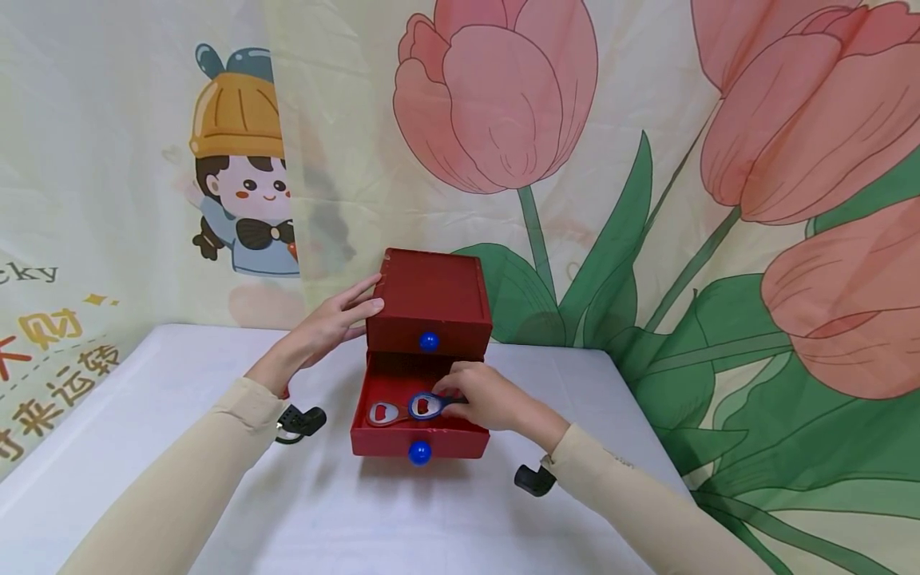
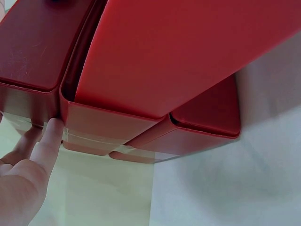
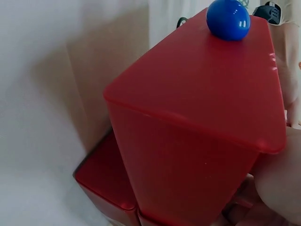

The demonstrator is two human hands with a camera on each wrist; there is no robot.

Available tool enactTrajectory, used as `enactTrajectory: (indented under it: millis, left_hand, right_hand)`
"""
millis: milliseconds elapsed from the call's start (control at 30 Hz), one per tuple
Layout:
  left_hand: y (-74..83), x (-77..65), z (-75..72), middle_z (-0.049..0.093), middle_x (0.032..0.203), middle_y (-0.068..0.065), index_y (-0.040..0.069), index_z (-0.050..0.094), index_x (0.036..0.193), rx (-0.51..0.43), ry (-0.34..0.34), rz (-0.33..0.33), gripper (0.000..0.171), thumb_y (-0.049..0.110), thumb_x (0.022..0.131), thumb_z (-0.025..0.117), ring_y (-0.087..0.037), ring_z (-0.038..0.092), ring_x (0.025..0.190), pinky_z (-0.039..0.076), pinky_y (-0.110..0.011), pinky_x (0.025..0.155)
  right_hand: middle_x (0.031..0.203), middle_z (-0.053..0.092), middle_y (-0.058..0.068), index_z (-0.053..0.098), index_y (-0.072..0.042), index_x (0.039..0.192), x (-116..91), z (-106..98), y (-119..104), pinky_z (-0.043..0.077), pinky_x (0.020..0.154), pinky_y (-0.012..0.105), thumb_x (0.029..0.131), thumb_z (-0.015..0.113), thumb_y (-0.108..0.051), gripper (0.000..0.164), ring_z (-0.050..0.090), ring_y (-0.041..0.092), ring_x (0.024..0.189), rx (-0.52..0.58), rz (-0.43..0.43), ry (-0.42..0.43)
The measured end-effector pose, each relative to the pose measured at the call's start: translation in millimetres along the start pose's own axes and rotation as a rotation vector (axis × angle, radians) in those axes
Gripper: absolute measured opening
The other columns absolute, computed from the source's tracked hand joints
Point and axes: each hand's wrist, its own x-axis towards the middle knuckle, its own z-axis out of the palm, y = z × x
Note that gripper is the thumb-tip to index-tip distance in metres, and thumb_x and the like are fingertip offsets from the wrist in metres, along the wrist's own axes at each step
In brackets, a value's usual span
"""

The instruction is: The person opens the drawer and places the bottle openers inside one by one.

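A red cabinet [image 1: 431,287] stands on the table with a drawer [image 1: 374,446] pulled out below its top tier. My left hand [image 1: 323,329] rests its extended fingers against the cabinet's left side; in the left wrist view its fingers [image 2: 49,141] touch the taped wall. Reaching into the drawer, my right hand [image 1: 489,397] pinches the dark handle of a blue-rimmed bottle opener [image 1: 434,406]. A red-rimmed bottle opener [image 1: 391,413] lies left of it in the drawer. The drawer wall [image 3: 178,165] hides most of the right hand in the right wrist view.
Blue round knobs [image 1: 420,453] stick out from the drawer fronts. Another closed tier [image 2: 211,108] sits beneath the pulled-out drawer. A white cloth covers the table [image 1: 302,511], and a tulip-printed curtain [image 1: 496,104] hangs behind. Black wrist devices [image 1: 534,481] hang beneath both wrists.
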Motion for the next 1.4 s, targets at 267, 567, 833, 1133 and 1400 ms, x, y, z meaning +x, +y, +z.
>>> enactTrajectory:
  millis: [267, 567, 833, 1133, 1400]
  left_hand:
    - [0.6, -1.2, 0.6, 0.016, 0.178, -0.008, 0.032, 0.015, 0.172, 0.005, -0.001, 0.004, 0.080, 0.047, 0.107, 0.059, -0.036, 0.023, 0.161, 0.035, -0.059, 0.123]
    - [1.1, 0.6, 1.4, 0.017, 0.177, -0.008, 0.034, 0.016, 0.172, -0.001, -0.005, 0.001, 0.080, 0.048, 0.106, 0.059, -0.036, 0.023, 0.161, 0.034, -0.059, 0.124]
    - [0.8, -1.0, 0.0, 0.016, 0.178, -0.007, 0.033, 0.015, 0.172, 0.017, -0.003, 0.008, 0.080, 0.049, 0.106, 0.058, -0.036, 0.021, 0.161, 0.035, -0.060, 0.123]
    - [-0.1, -1.5, -1.3, 0.017, 0.178, -0.007, 0.035, 0.015, 0.172, 0.012, -0.003, 0.006, 0.080, 0.049, 0.106, 0.059, -0.036, 0.022, 0.161, 0.036, -0.059, 0.123]
    - [0.4, -1.6, 0.9, 0.016, 0.178, -0.005, 0.036, 0.013, 0.172, 0.027, 0.004, 0.002, 0.083, 0.051, 0.105, 0.060, -0.035, 0.022, 0.161, 0.035, -0.057, 0.124]
  right_hand:
    - [0.112, 0.075, 0.006, 0.078, -0.010, 0.125, 2, 3, 0, 0.059, 0.082, 0.023, 0.093, 0.083, -0.014, 0.033, 0.067, 0.019, 0.103, -0.026, 0.014, -0.010]
    - [0.121, 0.073, 0.005, 0.077, -0.011, 0.130, -11, -11, -1, 0.062, 0.090, 0.033, 0.095, 0.082, -0.018, 0.036, 0.065, 0.020, 0.113, 0.042, -0.030, 0.028]
    - [0.124, 0.073, 0.004, 0.075, -0.010, 0.131, -39, -36, 3, 0.060, 0.087, 0.032, 0.098, 0.079, -0.020, 0.034, 0.066, 0.022, 0.111, 0.130, 0.012, 0.102]
    - [0.126, 0.072, 0.004, 0.072, -0.011, 0.135, -69, -31, 26, 0.063, 0.090, 0.037, 0.097, 0.080, -0.021, 0.040, 0.068, 0.020, 0.110, 0.244, 0.139, 0.199]
    - [0.131, 0.071, 0.007, 0.065, -0.015, 0.144, -90, -1, 39, 0.064, 0.091, 0.039, 0.098, 0.079, -0.022, 0.049, 0.070, 0.025, 0.113, 0.445, 0.350, 0.225]
